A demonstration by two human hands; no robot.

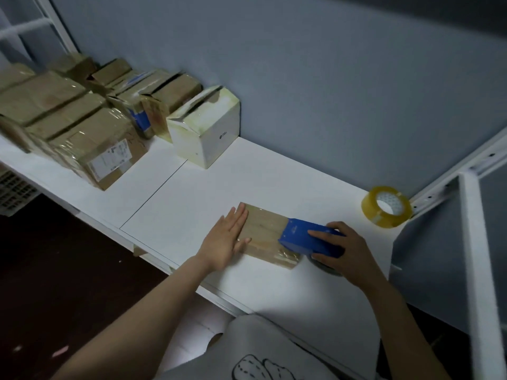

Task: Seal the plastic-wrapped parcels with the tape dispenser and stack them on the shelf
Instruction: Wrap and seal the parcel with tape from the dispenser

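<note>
Presses L hand (pixel 227 237) flat, fingers straight, on L end of wrapped parcel (pixel 264 231) lying nr front edge of white shelf (pixel 274 174); grips blue tape dispenser (pixel 304 237) w/ R hand (pixel 344 252), fingers curled over its top, on parcel's R end; forearms stretched fwd

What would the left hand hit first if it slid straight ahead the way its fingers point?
Probably only the wall. The left hand lies flat on the parcel and points across bare shelf, passing right of the white box, though depth is hard to judge.
</note>
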